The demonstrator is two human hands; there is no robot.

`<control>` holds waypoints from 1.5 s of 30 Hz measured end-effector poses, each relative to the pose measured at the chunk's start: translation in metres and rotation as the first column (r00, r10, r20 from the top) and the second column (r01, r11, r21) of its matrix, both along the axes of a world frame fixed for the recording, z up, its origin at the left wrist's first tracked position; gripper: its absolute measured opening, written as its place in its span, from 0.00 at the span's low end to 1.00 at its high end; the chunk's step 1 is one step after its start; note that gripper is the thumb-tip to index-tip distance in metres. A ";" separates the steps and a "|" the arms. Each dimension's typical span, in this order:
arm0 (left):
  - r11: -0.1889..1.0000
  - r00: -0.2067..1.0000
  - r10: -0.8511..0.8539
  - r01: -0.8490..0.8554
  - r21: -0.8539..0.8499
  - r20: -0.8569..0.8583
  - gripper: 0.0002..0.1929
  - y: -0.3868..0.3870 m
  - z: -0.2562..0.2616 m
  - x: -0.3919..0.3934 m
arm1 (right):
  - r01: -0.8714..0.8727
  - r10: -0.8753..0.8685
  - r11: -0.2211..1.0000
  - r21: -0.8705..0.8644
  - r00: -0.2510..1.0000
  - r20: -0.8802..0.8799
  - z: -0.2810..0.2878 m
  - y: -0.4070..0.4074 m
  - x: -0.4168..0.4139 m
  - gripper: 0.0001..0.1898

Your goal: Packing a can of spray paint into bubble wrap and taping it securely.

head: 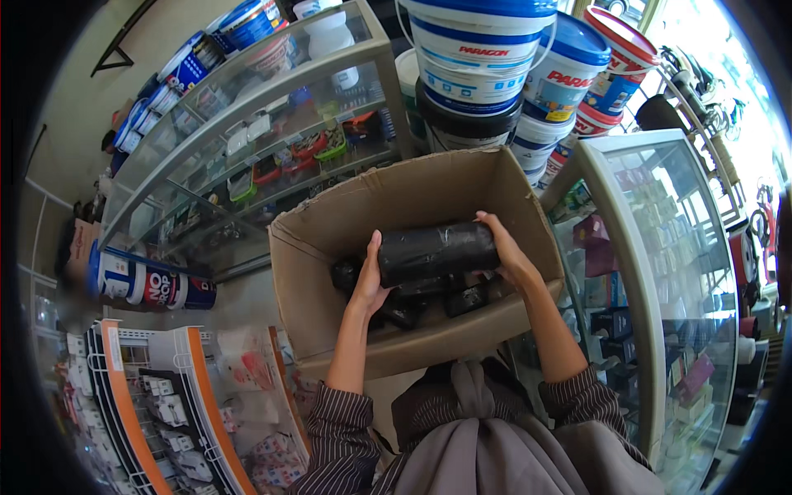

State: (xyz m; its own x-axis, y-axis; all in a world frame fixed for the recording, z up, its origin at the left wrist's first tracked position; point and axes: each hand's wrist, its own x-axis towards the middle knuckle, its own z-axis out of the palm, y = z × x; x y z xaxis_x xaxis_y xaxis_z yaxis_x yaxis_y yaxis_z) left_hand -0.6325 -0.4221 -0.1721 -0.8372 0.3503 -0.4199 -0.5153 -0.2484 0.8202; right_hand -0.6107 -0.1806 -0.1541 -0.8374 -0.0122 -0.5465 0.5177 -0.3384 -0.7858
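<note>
A black plastic-wrapped cylindrical bundle (438, 253) lies crosswise between my hands, over the open cardboard box (396, 192). My left hand (371, 278) grips its left end, thumb up along the side. Around the right end, my right hand (508, 253) is closed with the thumb on top. Beneath the bundle, several more black wrapped bundles (465, 300) rest inside the box, partly hidden by the held one and by my left hand. What the black wrapping contains cannot be seen.
A glass display case (247, 148) with small parts in trays stands beyond the box at left. Another glass case (674, 247) is close on the right. Stacked paint buckets (476, 55) rise behind the box. Orange-edged racks (210, 408) stand at lower left.
</note>
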 end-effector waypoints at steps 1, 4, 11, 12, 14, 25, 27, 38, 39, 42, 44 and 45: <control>0.999 0.993 -0.038 0.042 -0.032 0.114 0.40 -0.003 -0.009 -0.004 | -0.145 0.142 0.989 0.025 0.986 0.091 -0.019 0.002 -0.009 0.25; 0.992 0.963 -0.043 0.073 -0.103 0.265 0.38 -0.011 -0.059 -0.003 | -0.324 0.292 0.937 0.128 0.932 0.215 -0.069 0.002 -0.023 0.28; 0.900 0.830 -0.252 0.390 -0.195 0.498 0.37 -0.024 -0.130 0.007 | -0.560 0.385 0.789 0.253 0.771 0.508 -0.126 0.006 -0.014 0.32; 0.794 0.872 -0.189 0.406 -0.451 0.452 0.33 -0.024 -0.136 0.006 | -0.633 0.403 0.727 0.267 0.707 0.581 -0.127 0.003 -0.016 0.31; 0.627 0.908 -0.149 0.392 -0.673 0.391 0.30 -0.029 -0.142 0.009 | -0.699 0.409 0.662 0.269 0.638 0.652 -0.132 0.006 -0.016 0.31; 0.468 0.959 -0.233 -0.035 -0.883 -0.161 0.10 -0.028 -0.130 -0.001 | -0.496 0.373 0.452 0.741 0.860 0.348 -0.139 0.021 -0.005 0.25; 0.453 0.957 -0.234 -0.048 -0.890 -0.171 0.08 -0.026 -0.129 -0.004 | -0.402 0.330 0.515 0.757 0.908 0.257 -0.139 0.022 -0.006 0.22; 0.728 0.904 -0.090 -0.227 -0.647 -0.418 0.08 0.008 -0.107 0.013 | 0.539 -0.300 0.757 0.369 0.789 -0.536 -0.020 0.048 0.080 0.06; 0.784 0.897 -0.020 -0.260 -0.563 -0.442 0.08 0.017 -0.096 0.018 | 0.573 -0.318 0.731 0.370 0.766 -0.559 -0.010 0.050 0.101 0.06; 0.889 0.940 0.013 -0.167 -0.427 -0.341 0.07 0.072 -0.051 0.049 | 0.579 -0.314 0.654 0.486 0.793 -0.523 -0.003 0.057 0.171 0.06; 0.937 0.921 -0.095 -0.046 -0.347 -0.378 0.07 0.115 -0.025 0.075 | 0.601 -0.376 0.617 0.507 0.792 -0.481 -0.006 0.055 0.223 0.07; 0.956 0.901 -0.171 0.055 -0.288 -0.398 0.07 0.143 -0.009 0.092 | 0.641 -0.433 0.579 0.504 0.766 -0.476 -0.001 0.056 0.254 0.07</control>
